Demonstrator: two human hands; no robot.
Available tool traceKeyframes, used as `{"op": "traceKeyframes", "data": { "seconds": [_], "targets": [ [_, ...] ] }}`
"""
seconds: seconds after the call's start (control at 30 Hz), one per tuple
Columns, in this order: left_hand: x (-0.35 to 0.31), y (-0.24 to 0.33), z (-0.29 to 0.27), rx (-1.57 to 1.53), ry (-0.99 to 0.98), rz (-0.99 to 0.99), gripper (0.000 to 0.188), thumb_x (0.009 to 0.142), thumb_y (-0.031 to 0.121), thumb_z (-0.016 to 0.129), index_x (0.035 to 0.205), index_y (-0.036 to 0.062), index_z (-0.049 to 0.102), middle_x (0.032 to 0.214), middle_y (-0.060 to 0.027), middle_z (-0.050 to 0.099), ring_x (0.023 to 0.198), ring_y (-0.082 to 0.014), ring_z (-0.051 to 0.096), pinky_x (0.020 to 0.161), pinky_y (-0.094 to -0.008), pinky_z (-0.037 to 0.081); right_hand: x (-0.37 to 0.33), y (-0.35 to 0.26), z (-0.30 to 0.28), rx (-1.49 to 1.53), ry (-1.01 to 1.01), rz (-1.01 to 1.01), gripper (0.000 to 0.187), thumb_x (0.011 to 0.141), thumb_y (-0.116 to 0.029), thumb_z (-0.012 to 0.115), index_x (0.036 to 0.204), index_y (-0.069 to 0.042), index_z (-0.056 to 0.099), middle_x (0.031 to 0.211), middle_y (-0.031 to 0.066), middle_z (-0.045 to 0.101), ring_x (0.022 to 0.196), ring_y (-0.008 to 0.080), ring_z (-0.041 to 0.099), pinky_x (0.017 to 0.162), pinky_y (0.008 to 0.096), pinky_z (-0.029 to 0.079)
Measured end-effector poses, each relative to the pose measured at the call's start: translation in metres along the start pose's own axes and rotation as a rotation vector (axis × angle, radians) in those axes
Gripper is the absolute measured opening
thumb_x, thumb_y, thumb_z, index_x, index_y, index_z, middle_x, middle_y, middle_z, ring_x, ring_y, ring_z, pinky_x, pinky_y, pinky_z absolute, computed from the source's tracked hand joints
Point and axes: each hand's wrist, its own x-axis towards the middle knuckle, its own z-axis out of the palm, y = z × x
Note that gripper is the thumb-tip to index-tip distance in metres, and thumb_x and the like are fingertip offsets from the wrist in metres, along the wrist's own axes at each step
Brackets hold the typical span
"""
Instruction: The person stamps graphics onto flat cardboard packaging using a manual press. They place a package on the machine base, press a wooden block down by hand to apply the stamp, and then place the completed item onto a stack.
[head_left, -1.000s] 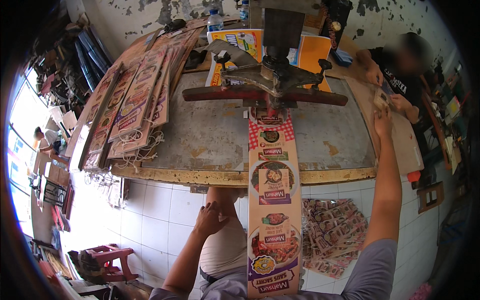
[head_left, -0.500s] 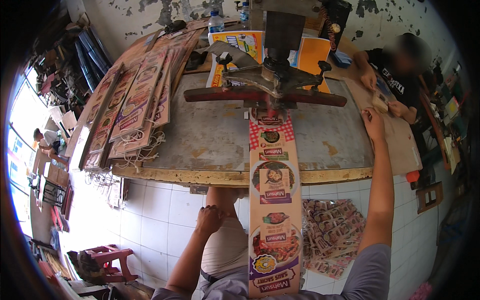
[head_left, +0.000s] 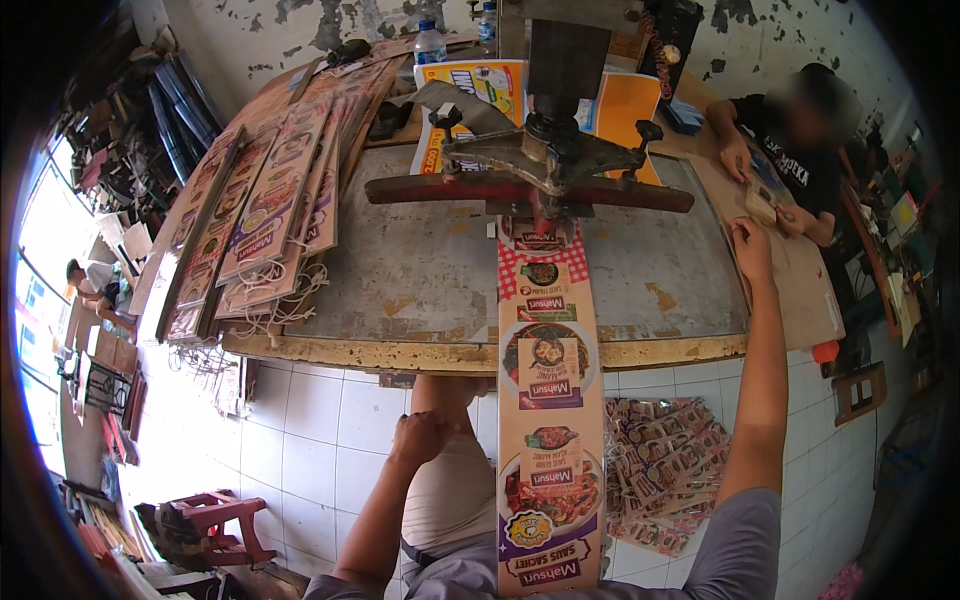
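A long printed cardboard strip (head_left: 549, 430) with pictures of food runs from beneath the machine's red crossbar (head_left: 440, 187) over the table edge and down to my lap. My left hand (head_left: 421, 438) is curled into a loose fist by my knee, left of the strip, with nothing visible in it. My right arm reaches forward past the strip's right side. At its end my right hand (head_left: 750, 247) rests at the table's right side with fingers loosely bent, holding nothing that I can see. It is close to a co-worker's hand and a small yellowish block (head_left: 761, 206).
Stacked printed strips (head_left: 270, 205) with white cords lie on the table's left. A heavy metal press (head_left: 550, 155) stands at the centre back, before printed sheets (head_left: 630, 115). More printed pieces (head_left: 665, 465) are heaped on the floor below right. A red stool (head_left: 225, 520) stands lower left.
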Motion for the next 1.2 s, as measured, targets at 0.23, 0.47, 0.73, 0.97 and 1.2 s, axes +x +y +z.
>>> {"op": "traceKeyframes", "data": {
  "seconds": [0.23, 0.47, 0.73, 0.97, 1.2],
  "targets": [
    [0.003, -0.006, 0.013, -0.038, 0.05, -0.059, 0.044, 0.104, 0.048, 0.067, 0.094, 0.0067, 0.079, 0.095, -0.0212, 0.08, 0.094, -0.0435, 0.077, 0.089, -0.0558, 0.059, 0.003, 0.01, 0.001, 0.028, -0.015, 0.003, 0.016, 0.106, -0.011, 0.066, 0.116, -0.002, 0.075, 0.106, 0.0139, 0.075, 0.096, 0.029, 0.072, 0.089, 0.0394, 0.055],
    [0.002, -0.01, 0.019, -0.052, 0.045, -0.049, 0.042, 0.105, 0.049, 0.067, 0.099, 0.0089, 0.077, 0.097, -0.0197, 0.081, 0.096, -0.0434, 0.077, 0.089, -0.056, 0.059, 0.001, 0.003, 0.001, 0.013, 0.001, 0.01, 0.015, 0.107, -0.008, 0.066, 0.116, 0.0, 0.075, 0.102, 0.0129, 0.075, 0.091, 0.026, 0.07, 0.087, 0.0372, 0.055],
    [0.014, -0.014, 0.028, -0.022, 0.038, -0.088, 0.041, 0.106, 0.051, 0.066, 0.111, 0.011, 0.073, 0.096, -0.0194, 0.081, 0.096, -0.0426, 0.078, 0.09, -0.0567, 0.058, 0.001, 0.0, -0.001, 0.009, -0.014, 0.072, 0.015, 0.108, -0.01, 0.066, 0.115, 0.0, 0.075, 0.103, 0.0136, 0.076, 0.092, 0.0262, 0.071, 0.087, 0.0384, 0.056],
    [0.014, -0.008, 0.022, -0.065, -0.008, -0.049, 0.043, 0.106, 0.052, 0.066, 0.115, 0.011, 0.074, 0.098, -0.018, 0.082, 0.096, -0.0405, 0.079, 0.091, -0.0561, 0.058, 0.002, 0.008, 0.001, 0.048, -0.022, 0.027, 0.016, 0.107, -0.012, 0.066, 0.115, -0.002, 0.075, 0.108, 0.0143, 0.076, 0.1, 0.0294, 0.073, 0.092, 0.0389, 0.055],
    [0.011, -0.013, 0.021, -0.089, 0.048, -0.066, 0.04, 0.107, 0.05, 0.063, 0.108, 0.0143, 0.082, 0.097, -0.0165, 0.082, 0.094, -0.0421, 0.079, 0.087, -0.0545, 0.06, 0.001, 0.005, 0.0, 0.052, -0.018, 0.012, 0.014, 0.107, -0.01, 0.066, 0.115, -0.002, 0.074, 0.107, 0.0145, 0.076, 0.097, 0.0296, 0.073, 0.09, 0.0392, 0.055]
  ]
}}
